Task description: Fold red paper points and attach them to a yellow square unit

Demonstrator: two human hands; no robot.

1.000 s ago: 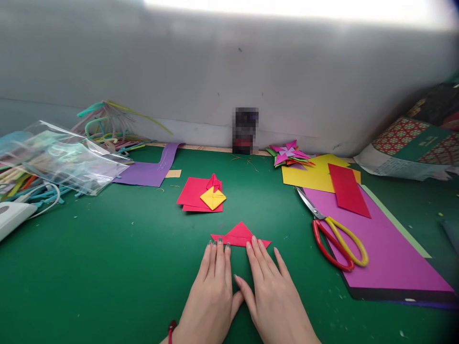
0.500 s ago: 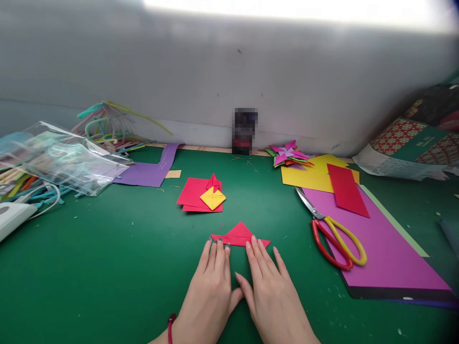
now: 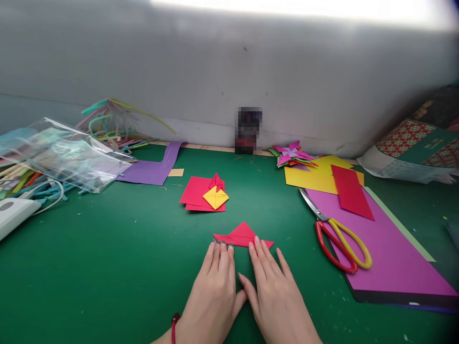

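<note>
A folded piece of red paper [image 3: 243, 232], with a triangular peak at its far side, lies flat on the green table [image 3: 125, 267]. My left hand [image 3: 217, 286] presses its fingertips on the near edge at the left, fingers stretched out. On the right part of the same edge rest the fingertips of my right hand [image 3: 276, 286], also flat with fingers extended. Both thumbs point inward, close to each other. Beyond the hands, a yellow folded paper piece [image 3: 215, 198] and a small red folded piece [image 3: 215, 181] lie on red paper squares [image 3: 193, 191].
Scissors [image 3: 339, 239] lie on purple sheets [image 3: 387, 263] at the right, near a red paper strip [image 3: 351, 191] and yellow paper [image 3: 311, 179]. Paper pinwheel shapes [image 3: 292, 154] sit behind. At left are a clear plastic bag [image 3: 79, 153], pipe cleaners [image 3: 114, 129] and purple paper [image 3: 147, 173].
The whole view has shifted slightly, so things appear a little farther right. My hands keep the same pose on the red paper, with no visible change in its folds.
</note>
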